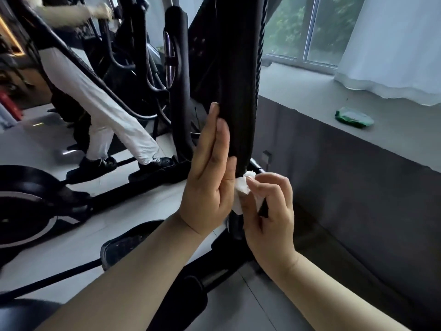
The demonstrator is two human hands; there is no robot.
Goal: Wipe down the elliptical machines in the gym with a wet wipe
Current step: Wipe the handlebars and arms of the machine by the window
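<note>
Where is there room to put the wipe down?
The wet wipe fits on the grey ledge, bare between the black column and the green packet. Down on the floor, pedals and rails crowd together.

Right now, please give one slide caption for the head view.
Left hand flat against the elliptical's black upright; right hand pinches a white wet wipe at its lower end.

The upright post (238,91) looks matt black with a fine grain, the wet wipe (241,189) low against it is white, soft and crumpled, the floor (143,211) left of it is glossy pale tile, and right of it a shiny green plastic packet (354,117) lies on a smooth matt grey sill (310,96)
</note>
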